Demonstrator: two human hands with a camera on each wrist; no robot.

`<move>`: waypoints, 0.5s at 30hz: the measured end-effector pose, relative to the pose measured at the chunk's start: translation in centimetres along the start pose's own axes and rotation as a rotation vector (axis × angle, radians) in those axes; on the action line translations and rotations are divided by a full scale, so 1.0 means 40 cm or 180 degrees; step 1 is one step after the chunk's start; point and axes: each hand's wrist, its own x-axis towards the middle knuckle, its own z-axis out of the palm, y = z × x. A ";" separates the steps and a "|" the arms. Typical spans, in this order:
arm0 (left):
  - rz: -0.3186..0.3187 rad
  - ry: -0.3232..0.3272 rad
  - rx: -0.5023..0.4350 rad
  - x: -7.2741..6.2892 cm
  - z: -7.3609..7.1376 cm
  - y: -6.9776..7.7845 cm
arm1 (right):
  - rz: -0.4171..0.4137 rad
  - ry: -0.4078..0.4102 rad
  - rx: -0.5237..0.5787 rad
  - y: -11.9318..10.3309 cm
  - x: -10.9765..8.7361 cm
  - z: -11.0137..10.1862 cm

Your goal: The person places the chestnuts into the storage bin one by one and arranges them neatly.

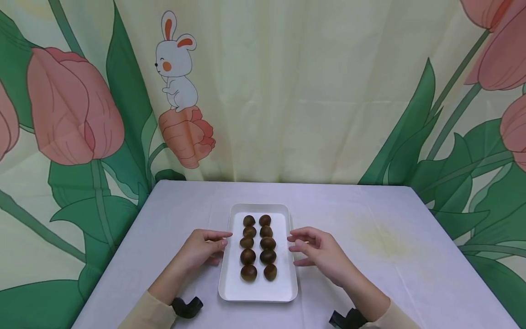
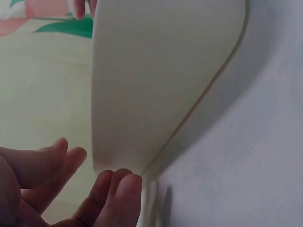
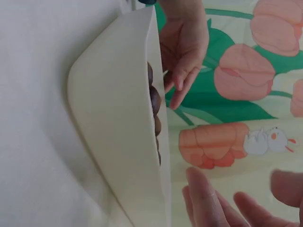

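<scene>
A white rectangular tray (image 1: 258, 291) lies on the table, its long sides running away from me. On it, glossy brown chestnuts (image 1: 248, 256) stand in two lengthwise rows. My left hand (image 1: 201, 249) is at the tray's left side, fingers extended and fingertips right at the rim. On the opposite side, my right hand (image 1: 318, 253) has its fingers loosely bent and spread, pointing at the right rim. The left wrist view shows the tray's outer wall (image 2: 156, 75) close to the fingertips. In the right wrist view, the wall (image 3: 111, 104) hides most of the chestnuts.
A white cloth (image 1: 353, 214) covers the table, with a faint yellowish stain to the right. Behind the table's far edge hangs a curtain (image 1: 287, 91) printed with tulips and a rabbit on a carrot. Black wrist mounts (image 1: 186, 307) sit by both sleeves.
</scene>
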 end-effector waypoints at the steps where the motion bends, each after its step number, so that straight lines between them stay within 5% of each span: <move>1: 0.0029 0.0079 0.0058 -0.003 0.000 0.004 | -0.0022 0.0073 0.0001 -0.001 -0.004 -0.004; 6: 0.0129 0.0515 0.0506 -0.016 -0.004 0.030 | -0.0340 0.0421 -0.0232 -0.007 -0.027 -0.021; 10: 0.0335 0.0833 0.1107 -0.035 -0.004 0.046 | -0.0567 0.0727 -0.0942 -0.010 -0.050 -0.031; 15: 0.0624 0.1093 0.1858 -0.066 0.002 0.044 | -0.0530 0.0993 -0.1792 -0.016 -0.077 -0.036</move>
